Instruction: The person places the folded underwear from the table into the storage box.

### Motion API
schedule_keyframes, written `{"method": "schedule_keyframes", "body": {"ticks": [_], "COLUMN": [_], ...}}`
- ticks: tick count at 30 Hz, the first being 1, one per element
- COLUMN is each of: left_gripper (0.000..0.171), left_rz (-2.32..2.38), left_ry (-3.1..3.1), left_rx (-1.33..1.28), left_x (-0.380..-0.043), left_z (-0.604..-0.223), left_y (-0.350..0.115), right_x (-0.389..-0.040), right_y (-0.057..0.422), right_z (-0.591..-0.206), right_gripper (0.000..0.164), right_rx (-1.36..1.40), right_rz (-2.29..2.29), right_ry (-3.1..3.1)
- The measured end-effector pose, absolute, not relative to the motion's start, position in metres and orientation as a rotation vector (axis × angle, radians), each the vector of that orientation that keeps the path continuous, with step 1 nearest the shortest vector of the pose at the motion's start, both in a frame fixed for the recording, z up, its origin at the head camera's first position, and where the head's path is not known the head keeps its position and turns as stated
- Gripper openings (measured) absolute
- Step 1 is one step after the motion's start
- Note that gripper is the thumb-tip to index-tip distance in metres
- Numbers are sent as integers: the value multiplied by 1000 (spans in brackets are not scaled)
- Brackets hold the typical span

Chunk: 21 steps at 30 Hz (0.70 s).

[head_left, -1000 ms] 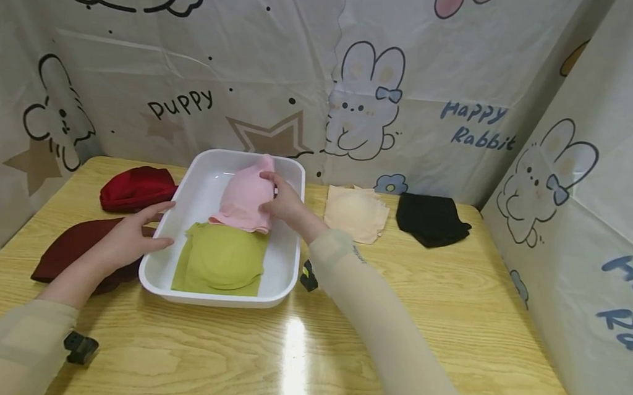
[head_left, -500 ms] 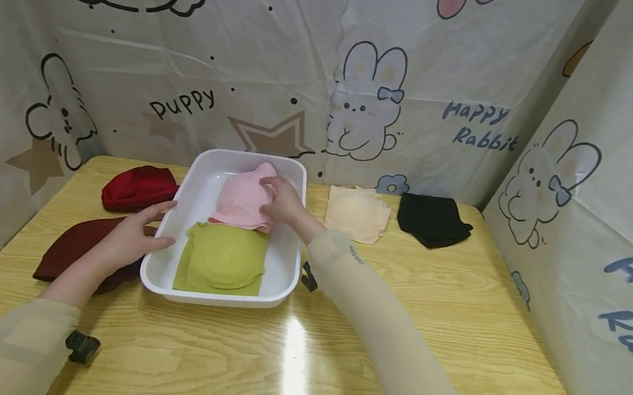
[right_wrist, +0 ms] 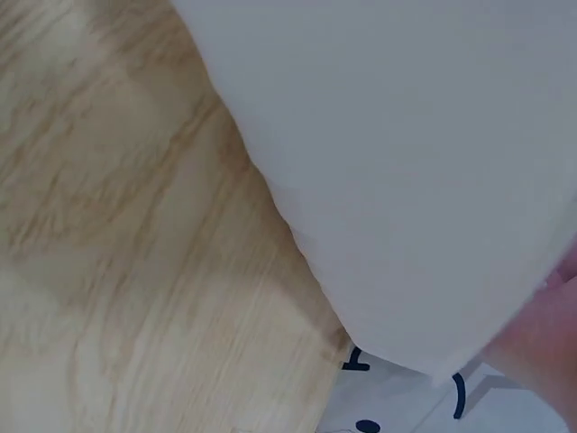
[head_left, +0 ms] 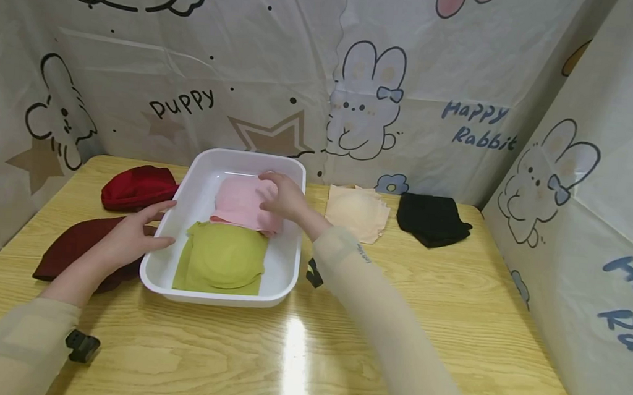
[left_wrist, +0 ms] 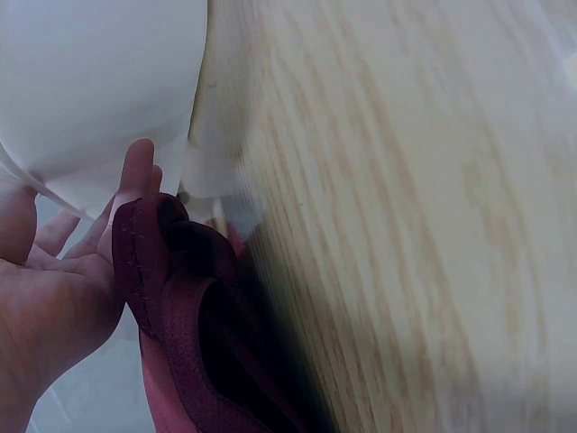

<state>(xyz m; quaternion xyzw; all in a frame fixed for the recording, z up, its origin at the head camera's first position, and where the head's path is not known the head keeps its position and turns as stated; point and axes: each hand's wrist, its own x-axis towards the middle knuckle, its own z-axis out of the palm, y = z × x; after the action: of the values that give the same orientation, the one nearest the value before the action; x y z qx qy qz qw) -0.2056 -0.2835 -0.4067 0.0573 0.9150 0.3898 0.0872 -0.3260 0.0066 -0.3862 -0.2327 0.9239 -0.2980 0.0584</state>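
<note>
A white tray [head_left: 278, 284] holds a pink folded bra [head_left: 238, 200] at its far end and a yellow-green folded bra [head_left: 225, 255] nearer the front. My right hand [head_left: 287, 200] is over the pink bra's right side, its thumb and fingers apart and the fingertips at the cloth. In the right wrist view the tray's outer wall [right_wrist: 397, 171] hides most of that hand. At the tray's left rim lies my left hand [head_left: 129, 238], fingers spread and touching it. A dark maroon bra [head_left: 81, 244] sits under and beside the left hand.
A red folded bra [head_left: 137, 188] lies left of the tray at the back. Right of the tray are a beige folded bra [head_left: 357, 210] and a black folded garment [head_left: 432, 220]. A printed cloth [head_left: 283, 52] closes off the back and sides of the wooden table [head_left: 214, 357].
The pink bra's raised top has come down, and the bra now lies flatter, its right edge further right. My right hand has shifted only slightly. The left hand stays at the rim.
</note>
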Motion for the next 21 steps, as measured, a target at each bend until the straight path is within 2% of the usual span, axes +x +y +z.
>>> {"method": "schedule_keyframes", "body": {"ticks": [14, 21], "left_gripper": [80, 81], "left_rz": [1147, 1142], "left_ry": [2723, 2725], "left_rx": [152, 151], "left_x": [-205, -204], "left_z": [-405, -404], "left_y": [-282, -281], "right_x": [-320, -312], "right_y": [24, 33], "right_z": [-357, -334], "right_gripper": [61, 63], "right_rx": [-894, -877], "right_rz": [-1126, -1121], "right_ry": [2652, 2661]}}
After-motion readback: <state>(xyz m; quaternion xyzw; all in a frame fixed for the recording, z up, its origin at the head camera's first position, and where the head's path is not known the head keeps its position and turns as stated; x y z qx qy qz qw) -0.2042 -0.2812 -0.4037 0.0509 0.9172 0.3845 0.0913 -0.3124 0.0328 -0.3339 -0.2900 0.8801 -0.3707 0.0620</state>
